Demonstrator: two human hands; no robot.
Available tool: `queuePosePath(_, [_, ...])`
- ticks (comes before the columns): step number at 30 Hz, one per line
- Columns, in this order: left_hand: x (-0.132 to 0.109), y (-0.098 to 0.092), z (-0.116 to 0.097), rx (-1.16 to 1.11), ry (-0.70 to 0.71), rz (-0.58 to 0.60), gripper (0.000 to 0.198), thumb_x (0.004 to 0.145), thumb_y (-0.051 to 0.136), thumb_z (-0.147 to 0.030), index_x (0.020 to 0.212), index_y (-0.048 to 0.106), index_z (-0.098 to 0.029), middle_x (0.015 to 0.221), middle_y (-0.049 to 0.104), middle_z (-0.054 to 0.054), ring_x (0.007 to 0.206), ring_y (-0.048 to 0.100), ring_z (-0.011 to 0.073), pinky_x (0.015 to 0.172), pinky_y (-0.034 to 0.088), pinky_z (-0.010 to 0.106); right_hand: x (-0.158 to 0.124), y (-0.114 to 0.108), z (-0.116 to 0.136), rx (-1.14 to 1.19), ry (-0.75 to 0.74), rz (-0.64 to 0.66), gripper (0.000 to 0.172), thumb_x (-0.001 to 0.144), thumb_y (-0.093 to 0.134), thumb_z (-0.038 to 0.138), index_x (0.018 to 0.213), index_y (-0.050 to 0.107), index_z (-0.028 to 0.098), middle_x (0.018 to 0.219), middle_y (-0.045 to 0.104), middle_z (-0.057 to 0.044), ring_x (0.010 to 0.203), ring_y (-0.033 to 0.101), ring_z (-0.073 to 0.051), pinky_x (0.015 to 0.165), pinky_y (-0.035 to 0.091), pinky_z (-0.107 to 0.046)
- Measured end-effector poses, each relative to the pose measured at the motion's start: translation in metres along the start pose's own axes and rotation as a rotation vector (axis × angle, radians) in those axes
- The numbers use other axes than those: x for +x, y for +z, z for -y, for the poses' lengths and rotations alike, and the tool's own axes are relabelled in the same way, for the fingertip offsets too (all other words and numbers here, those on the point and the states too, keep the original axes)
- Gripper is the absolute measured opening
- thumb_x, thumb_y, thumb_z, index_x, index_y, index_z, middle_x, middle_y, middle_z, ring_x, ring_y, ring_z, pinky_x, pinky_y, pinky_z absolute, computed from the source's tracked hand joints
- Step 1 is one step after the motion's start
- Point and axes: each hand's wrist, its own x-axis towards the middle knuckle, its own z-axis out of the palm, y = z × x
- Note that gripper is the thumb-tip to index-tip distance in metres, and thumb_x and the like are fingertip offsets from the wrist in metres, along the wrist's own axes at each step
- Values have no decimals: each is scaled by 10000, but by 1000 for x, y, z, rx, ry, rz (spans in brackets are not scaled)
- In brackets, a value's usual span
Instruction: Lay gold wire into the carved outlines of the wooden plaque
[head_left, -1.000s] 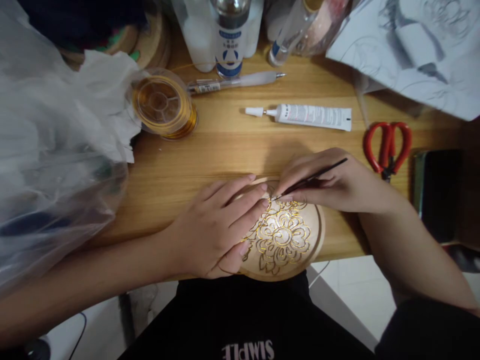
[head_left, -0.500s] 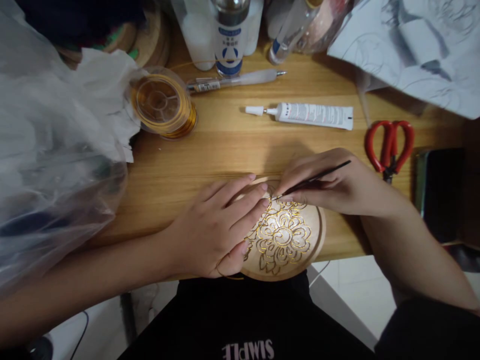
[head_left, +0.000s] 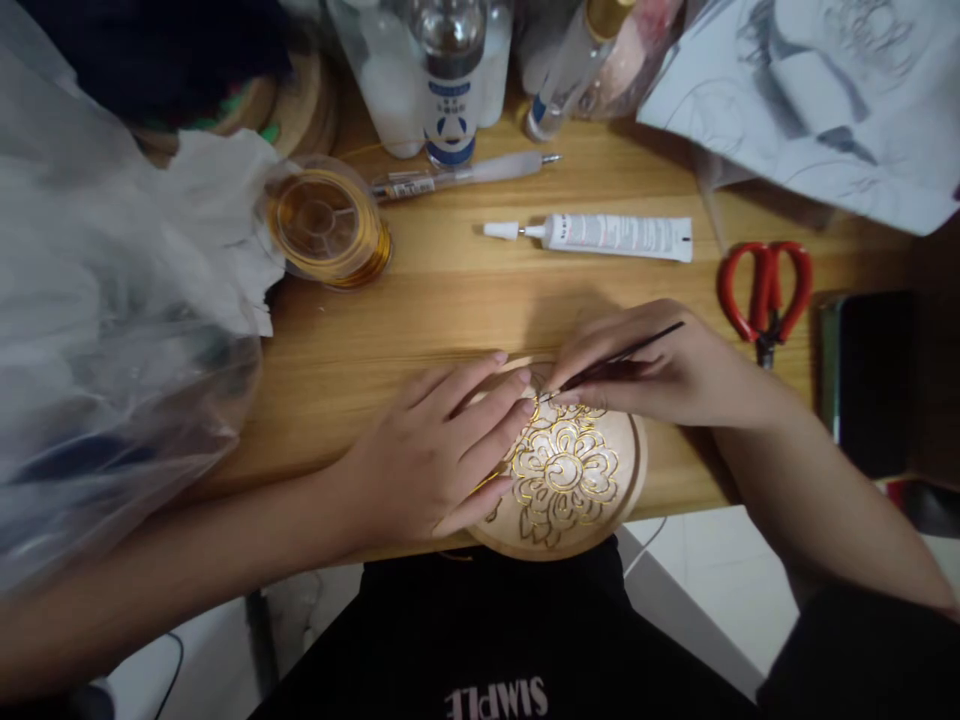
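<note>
A round wooden plate (head_left: 626, 500) with a raised rim lies at the table's front edge, covered in a gold wire flower pattern (head_left: 564, 470). My left hand (head_left: 450, 455) rests flat over the plate's left part, fingers stretched out and hiding some of the pattern. In my right hand (head_left: 652, 375) is a pair of slim dark tweezers (head_left: 637, 346), pinched close to the points. Those points meet the design near the plate's far side, right beside my left fingertips. What lies between them is too small to make out.
Beyond the plate are a glue tube (head_left: 619, 236), a pen (head_left: 480, 172), a spool of gold wire (head_left: 330, 225) and several bottles (head_left: 452, 110). Red-handled scissors (head_left: 765, 290) and a phone (head_left: 874, 380) lie right. A plastic bag (head_left: 135, 330) fills the left; drawn sheets (head_left: 817, 100) lie back right.
My left thumb has straightened and slid inward along the plate. The tweezers stay at nearly the same spot on the pattern. The whole view has shifted slightly.
</note>
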Motion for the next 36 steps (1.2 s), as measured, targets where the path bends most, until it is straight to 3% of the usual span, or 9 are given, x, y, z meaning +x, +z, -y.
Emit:
queuePosePath(4, [0,0,0,23,5,-16,441,929,469,-339,1267,549,-68,1359,553,150,1282,462,337,997,427,462,0,-1,-4,145,70,-69,98,789,706,231,863,722,170,771,722,-18,665,648,-107,576,512,-222])
queuePosePath(7, [-1,-1,-1,27,0,-23,429,936,465,-352,1248,567,-76,1359,556,144,1277,468,330,1003,427,456,-3,2,6,199,160,-255,105,744,747,257,808,719,179,721,712,-4,643,638,-111,576,518,-234])
queuePosePath(12, [-3,-2,-3,41,-14,-31,434,943,462,-364,1260,565,-85,1376,541,141,1293,452,327,1000,425,451,-17,32,40,-8,408,-639,140,736,754,303,758,721,170,713,709,-39,626,625,-138,539,502,-259])
queuePosePath(16, [-4,-2,-4,50,-16,-25,446,945,458,-362,1272,554,-73,1373,542,143,1304,439,333,973,433,443,-28,70,50,-273,403,-786,118,804,683,282,817,722,171,686,679,-21,545,546,-106,491,433,-249])
queuePosePath(22, [-5,2,-3,76,-12,-66,447,944,463,-378,1267,563,-85,1373,548,129,1298,444,320,970,421,422,-27,101,38,-298,417,-854,108,837,647,266,829,702,174,770,707,-37,696,650,-143,629,514,-287])
queuePosePath(30, [-5,5,-3,62,-26,-59,455,944,471,-380,1287,550,-90,1401,523,126,1313,425,312,997,396,418,-26,104,40,-305,444,-881,119,837,646,286,828,692,177,770,699,-42,702,653,-161,676,543,-323])
queuePosePath(36, [-6,5,-4,68,-27,-75,457,941,477,-382,1282,552,-87,1397,528,122,1295,446,314,984,404,412,-24,105,41,-386,425,-853,98,848,632,261,842,688,180,763,694,-36,670,637,-145,626,531,-294])
